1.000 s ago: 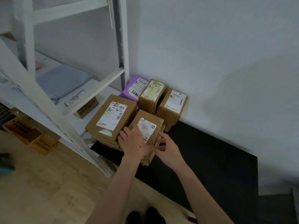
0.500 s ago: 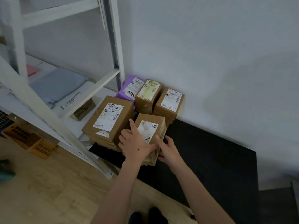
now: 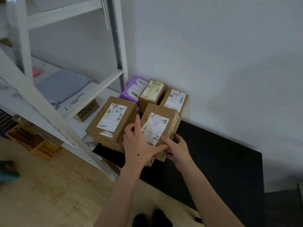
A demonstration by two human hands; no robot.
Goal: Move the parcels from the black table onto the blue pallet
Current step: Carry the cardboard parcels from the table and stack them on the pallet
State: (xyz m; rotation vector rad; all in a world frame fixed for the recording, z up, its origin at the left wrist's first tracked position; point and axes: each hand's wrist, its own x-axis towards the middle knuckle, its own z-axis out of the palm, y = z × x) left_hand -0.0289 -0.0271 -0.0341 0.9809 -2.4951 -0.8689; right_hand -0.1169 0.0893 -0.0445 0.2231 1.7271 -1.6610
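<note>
A white metal shelving rack [image 3: 41, 102] is filling the left side, its slanted post crossing in front of the shelves and standing close beside the parcel pile. The black rectangular bench [image 3: 213, 161] is running along the pale wall, with all the parcels crowding its left end. The large brown cardboard parcel with a long white label [image 3: 113, 120] is lying nearest the rack, just beside the left hand [image 3: 139, 148]. A grey plastic mailer bag [image 3: 62, 84] is lying on a rack shelf. The worn brown cardboard parcel with a torn white label [image 3: 159, 125] is sitting at the front of the pile, tilted, with both hands holding it; whether it is touching the bench cannot be told. Behind it, against the wall, a cardboard box with a yellowish label [image 3: 151, 94], a cardboard box with a white label [image 3: 175, 99] and a purple plastic mailer [image 3: 131, 89] are pressing together. The left hand is curling round the parcel's left edge, and the right hand [image 3: 178, 149] is gripping its near right corner, thumb on top.
</note>
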